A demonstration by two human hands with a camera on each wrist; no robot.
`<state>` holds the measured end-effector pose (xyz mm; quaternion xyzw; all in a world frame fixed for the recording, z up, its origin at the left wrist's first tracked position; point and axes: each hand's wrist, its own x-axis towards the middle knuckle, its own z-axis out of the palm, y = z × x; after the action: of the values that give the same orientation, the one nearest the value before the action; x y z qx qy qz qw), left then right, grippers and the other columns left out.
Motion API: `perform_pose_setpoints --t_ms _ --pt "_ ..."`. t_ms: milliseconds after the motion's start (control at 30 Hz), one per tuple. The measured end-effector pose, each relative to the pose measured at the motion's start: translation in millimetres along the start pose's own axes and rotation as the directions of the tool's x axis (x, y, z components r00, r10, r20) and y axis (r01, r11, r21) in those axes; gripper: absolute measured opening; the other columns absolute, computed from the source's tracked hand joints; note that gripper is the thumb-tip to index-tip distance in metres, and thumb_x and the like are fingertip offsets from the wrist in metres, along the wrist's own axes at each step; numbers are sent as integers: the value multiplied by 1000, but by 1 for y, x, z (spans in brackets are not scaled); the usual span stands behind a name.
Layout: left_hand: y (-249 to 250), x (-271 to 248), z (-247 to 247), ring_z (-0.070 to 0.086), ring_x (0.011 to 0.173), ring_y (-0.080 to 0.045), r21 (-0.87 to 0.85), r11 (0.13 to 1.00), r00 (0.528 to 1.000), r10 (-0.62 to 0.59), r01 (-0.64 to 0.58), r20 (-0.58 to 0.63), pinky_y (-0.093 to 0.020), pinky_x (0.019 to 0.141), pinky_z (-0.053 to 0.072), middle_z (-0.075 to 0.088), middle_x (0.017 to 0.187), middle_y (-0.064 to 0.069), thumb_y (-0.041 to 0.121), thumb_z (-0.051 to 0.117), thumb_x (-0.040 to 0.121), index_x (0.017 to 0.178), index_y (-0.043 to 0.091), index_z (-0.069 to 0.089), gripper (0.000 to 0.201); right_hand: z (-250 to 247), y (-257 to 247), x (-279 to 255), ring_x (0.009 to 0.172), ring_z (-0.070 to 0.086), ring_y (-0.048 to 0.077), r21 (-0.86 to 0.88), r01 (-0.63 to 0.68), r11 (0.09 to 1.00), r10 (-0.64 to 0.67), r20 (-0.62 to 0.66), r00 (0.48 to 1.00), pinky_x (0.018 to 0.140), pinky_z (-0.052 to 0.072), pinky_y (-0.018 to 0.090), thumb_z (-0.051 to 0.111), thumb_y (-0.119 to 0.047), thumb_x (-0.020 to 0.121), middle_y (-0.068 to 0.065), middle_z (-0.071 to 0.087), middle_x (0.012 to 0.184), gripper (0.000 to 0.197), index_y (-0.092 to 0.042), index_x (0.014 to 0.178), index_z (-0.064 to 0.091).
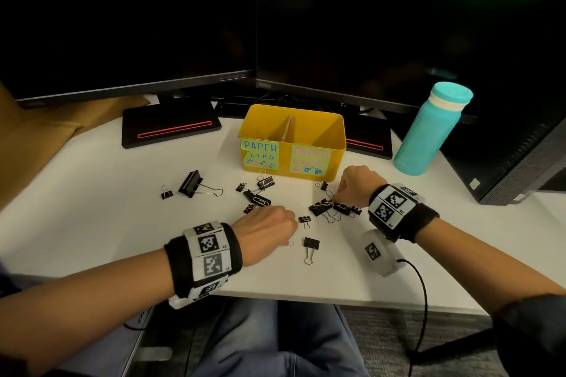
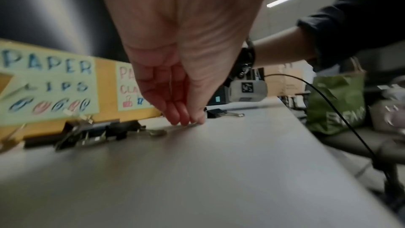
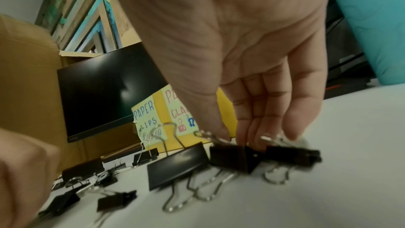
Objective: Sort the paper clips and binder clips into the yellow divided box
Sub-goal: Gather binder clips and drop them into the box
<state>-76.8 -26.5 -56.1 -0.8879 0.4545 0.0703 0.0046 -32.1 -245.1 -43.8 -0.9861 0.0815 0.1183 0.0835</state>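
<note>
While both hands work the counter (image 1: 92, 193), the yellow box (image 1: 312, 131) stands behind scattered binder clips (image 1: 255, 193). Left wrist view: the left hand (image 2: 175, 79) pinches a paper clip (image 2: 186, 126) flat on the counter. Right wrist view: the right hand (image 3: 252, 58) pinches a binder clip (image 3: 234, 158).

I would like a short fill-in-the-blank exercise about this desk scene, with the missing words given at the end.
1. The yellow divided box has two notes on its front; the left one reads PAPER ____.
2. The bottle to the right of the box is ____ in colour.
3. The right hand reaches its fingers down to a cluster of black ____ clips.
4. The largest binder clip lies on the ____ side of the scattered pile.

Missing words: clips; teal; binder; left
</note>
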Motion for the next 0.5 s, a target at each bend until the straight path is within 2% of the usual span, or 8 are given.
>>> perform_pose_setpoints --t_ms 67,233,300,367,400,433,467,500 --pt "4 -2 1 57 88 -31 113 993 1000 29 -29 2 -36 65 39 58 96 -15 -6 42 88 92 1 57 17 3 -3 4 89 62 26 4 -3 1000 3 -8 1000 77 55 36 66 -33 80 8 63 98 36 -9 106 60" --pt "5 1 -4 58 89 -32 146 989 999 10 -15 37 -35 64 40 58 99 -16 -6 40 89 96 0 56 19 7 -4 10 88 65 26 82 18 997 -20 24 1000 78 57 36 65 -28 81 10 69 100 28 -7 100 65" --pt "5 1 -6 57 90 -32 182 982 997 31 -44 74 -35 65 39 58 99 -17 -8 40 88 96 0 56 20 10 -2 6 87 65 26 76 65 995 -65 -3 998 75 56 36 61 -27 83 8 69 97 20 -9 92 65" --pt "-1 -1 -13 59 88 -30 138 990 999 29 -33 30 -34 67 44 59 98 -15 -4 40 90 95 2 56 18 11 -2 -5 85 64 24 58 184 981 -177 -106 978 73 55 36 57 -26 87 5 68 93 13 -14 88 62" --pt "-8 -1 -21 60 87 -28 79 997 999 6 -3 -40 -35 70 49 60 98 -13 -1 40 93 96 5 56 17 11 -2 -10 82 64 23 62 283 957 -266 -197 944 70 55 36 55 -26 89 4 68 91 12 -15 89 60" --pt "-19 0 -30 60 85 -26 -12 999 987 -50 49 -154 -35 74 52 61 97 -11 3 41 95 98 7 55 15 9 -2 -15 80 64 23 73 395 916 -357 -304 883 66 55 36 53 -24 91 4 68 90 11 -14 90 58" --pt "-33 2 -41 61 82 -24 -119 988 950 -133 103 -281 -36 75 54 62 95 -10 9 41 97 98 9 54 13 6 -5 -19 77 65 24 89 493 865 -423 -399 814 62 55 36 52 -22 92 5 69 89 10 -13 92 55" --pt "-48 6 -53 62 81 -23 -221 963 893 -229 151 -388 -36 75 56 63 94 -10 13 42 97 98 10 54 12 2 -8 -20 75 65 23 115 558 822 -453 -463 762 60 55 36 51 -20 93 6 69 88 9 -11 94 52"
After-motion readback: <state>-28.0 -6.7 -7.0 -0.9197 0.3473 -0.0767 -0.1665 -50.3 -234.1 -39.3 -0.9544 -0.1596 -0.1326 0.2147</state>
